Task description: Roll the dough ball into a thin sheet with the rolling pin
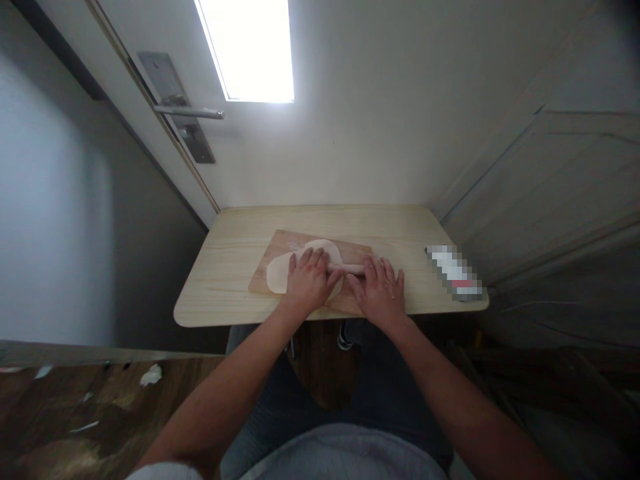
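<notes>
Shirt [345, 457]: grey, at the bottom edge, above dark trousers [405, 413].
Left hand [310, 277]: palm down over the left part of the rolling pin, fingers extended and slightly apart, laid across the wood and the dough.
Right hand [381, 290]: palm down over the right end of the same pin, fingers extended with small gaps between them, thumb pointing toward the left hand.
Rolling pin [353, 269]: pale, lying crosswise; a short length shows between the hands.
Dough [277, 275]: pale, flat and rounded, on the board, under and around the left hand; whether one sheet or two overlapping pieces cannot be told.
Board [357, 252]: wooden, set askew near the table's front edge.
Table [207, 297]: light wood grain, rounded corners, against the door [380, 147].
Pixelated object [454, 272]: long, at the table's right end, well apart from the board.
Door handle [193, 112]: metal, beyond the table, left of a bright pane [257, 53].
</notes>
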Tool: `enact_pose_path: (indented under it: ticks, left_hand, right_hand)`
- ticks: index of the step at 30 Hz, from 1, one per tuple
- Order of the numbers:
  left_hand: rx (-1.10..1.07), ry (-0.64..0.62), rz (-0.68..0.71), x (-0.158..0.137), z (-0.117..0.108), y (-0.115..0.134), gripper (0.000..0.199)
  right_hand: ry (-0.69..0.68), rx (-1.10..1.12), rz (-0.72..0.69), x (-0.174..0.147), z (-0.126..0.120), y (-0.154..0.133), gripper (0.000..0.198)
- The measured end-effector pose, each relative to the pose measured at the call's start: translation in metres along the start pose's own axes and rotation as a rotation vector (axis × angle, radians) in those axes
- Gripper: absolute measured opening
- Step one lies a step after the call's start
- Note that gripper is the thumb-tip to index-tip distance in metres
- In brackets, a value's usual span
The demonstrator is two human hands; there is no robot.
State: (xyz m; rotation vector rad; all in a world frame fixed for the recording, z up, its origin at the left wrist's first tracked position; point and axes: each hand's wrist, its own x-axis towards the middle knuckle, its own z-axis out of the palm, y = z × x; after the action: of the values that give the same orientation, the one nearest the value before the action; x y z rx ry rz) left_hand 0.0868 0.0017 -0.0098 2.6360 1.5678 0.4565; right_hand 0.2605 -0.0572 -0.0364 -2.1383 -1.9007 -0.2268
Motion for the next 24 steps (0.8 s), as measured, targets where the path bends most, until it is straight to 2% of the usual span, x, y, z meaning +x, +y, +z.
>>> enact_pose_path:
  ticks: [10,24]
  left_hand:
    - [-0.001,0.008,0.000,-0.003,-0.001,0.001,0.058]
    - [0.008,0.017,-0.010,-0.028,0.001,0.005,0.064]
  right_hand:
    - [0.002,0.011,-0.010,-0.001,0.000,0.002,0.063]
    - [0.022,0.021,-0.034,-0.020,-0.003,0.006,0.060]
